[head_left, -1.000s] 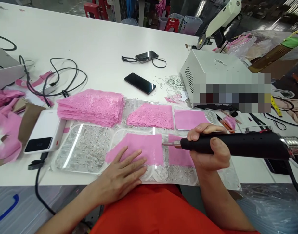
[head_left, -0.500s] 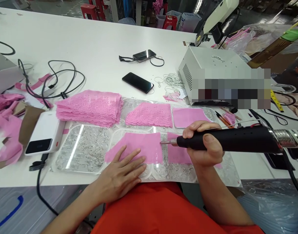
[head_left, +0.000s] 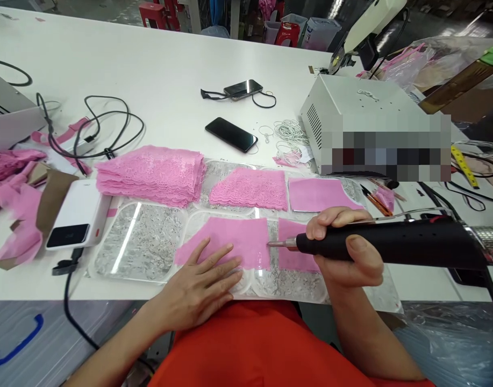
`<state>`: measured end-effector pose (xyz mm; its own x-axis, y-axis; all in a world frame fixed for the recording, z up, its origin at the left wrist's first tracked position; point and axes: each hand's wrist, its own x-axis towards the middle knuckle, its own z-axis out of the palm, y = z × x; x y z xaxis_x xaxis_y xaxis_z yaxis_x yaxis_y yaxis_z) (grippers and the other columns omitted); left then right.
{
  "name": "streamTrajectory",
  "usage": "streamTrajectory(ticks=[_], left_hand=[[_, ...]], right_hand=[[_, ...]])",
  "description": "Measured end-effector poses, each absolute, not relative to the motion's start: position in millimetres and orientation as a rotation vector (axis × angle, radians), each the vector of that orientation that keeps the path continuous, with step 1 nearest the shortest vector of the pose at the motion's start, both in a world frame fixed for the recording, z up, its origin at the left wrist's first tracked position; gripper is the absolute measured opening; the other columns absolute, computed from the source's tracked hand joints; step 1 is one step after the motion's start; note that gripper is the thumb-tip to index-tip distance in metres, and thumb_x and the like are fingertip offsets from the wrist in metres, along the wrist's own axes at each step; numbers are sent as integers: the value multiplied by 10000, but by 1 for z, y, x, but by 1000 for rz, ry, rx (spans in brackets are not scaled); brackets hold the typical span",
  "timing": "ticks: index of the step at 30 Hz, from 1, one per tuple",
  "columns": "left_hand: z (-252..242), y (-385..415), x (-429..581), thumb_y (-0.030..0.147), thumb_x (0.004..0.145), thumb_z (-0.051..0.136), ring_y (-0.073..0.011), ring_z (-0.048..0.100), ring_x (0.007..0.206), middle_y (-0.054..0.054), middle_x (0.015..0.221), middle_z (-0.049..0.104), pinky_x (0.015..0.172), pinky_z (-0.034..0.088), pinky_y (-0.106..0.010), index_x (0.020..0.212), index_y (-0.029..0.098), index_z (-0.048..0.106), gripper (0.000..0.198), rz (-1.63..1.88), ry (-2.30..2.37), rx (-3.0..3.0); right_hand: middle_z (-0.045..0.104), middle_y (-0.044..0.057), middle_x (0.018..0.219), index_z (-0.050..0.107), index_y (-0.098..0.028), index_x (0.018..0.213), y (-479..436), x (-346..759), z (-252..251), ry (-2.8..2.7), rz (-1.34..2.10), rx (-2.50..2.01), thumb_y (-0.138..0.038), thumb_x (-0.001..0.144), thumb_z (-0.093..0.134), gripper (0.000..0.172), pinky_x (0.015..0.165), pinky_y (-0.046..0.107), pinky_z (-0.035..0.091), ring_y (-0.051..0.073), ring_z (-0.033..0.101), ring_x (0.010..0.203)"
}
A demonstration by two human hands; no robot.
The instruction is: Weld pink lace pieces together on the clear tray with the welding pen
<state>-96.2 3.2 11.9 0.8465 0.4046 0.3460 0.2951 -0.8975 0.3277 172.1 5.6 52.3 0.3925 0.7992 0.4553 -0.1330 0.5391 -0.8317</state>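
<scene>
Right hand (head_left: 347, 258), grip clamped round the black heated tool (head_left: 391, 242), has crept its metal tip (head_left: 275, 244) slightly nearer down the right edge of the pink lace piece (head_left: 238, 239) on the clear plate (head_left: 141, 247); left hand (head_left: 200, 287) still presses it flat, fingers spread, so the edge pass looks roughly midway.

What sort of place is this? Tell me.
Probably a garment workshop: stacked pink lace pieces on a long white table, a black handheld tool in the right hand, a white machine box.

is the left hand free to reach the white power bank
Probably yes: the left hand lies flat on the pink fabric, holding nothing, and only the clear sheet lies between it and the white power bank.
</scene>
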Motion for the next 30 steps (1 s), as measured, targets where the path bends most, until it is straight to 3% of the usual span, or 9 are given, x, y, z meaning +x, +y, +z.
streamTrajectory(ticks=[7, 16, 24, 30], left_hand=[[11, 4, -98, 169, 939, 528, -285, 339, 1437, -108, 1355, 602, 1200, 156, -607, 1296, 165, 572, 360, 575, 533, 2782], [22, 4, -74, 141, 946, 502, -245, 409, 1402, -110, 1301, 640, 1206, 237, -528, 1294, 157, 562, 353, 647, 545, 2803], [7, 9, -15, 314, 990, 487, -269, 427, 1384, -86, 1359, 597, 1205, 187, -540, 1275, 187, 569, 322, 605, 588, 2845], [1, 12, 4, 439, 1004, 426, -287, 410, 1387, -85, 1421, 538, 1205, 114, -548, 1313, 195, 545, 411, 543, 680, 2919]], right_hand=[[589, 8, 743, 613, -199, 763, 7, 171, 51, -1013, 695, -821, -348, 733, 643, 154, 459, 281, 474, 105, 520, 509], [565, 5, 713, 615, -190, 731, 13, 203, 64, -872, 527, -850, -322, 667, 622, 147, 458, 287, 441, 107, 500, 486], [560, -12, 783, 570, -209, 771, 27, 202, 53, -847, 503, -887, -330, 706, 610, 143, 545, 294, 469, 101, 523, 547], [557, -5, 819, 568, -204, 800, 26, 202, 50, -887, 497, -861, -305, 732, 600, 126, 567, 301, 476, 100, 535, 565]])
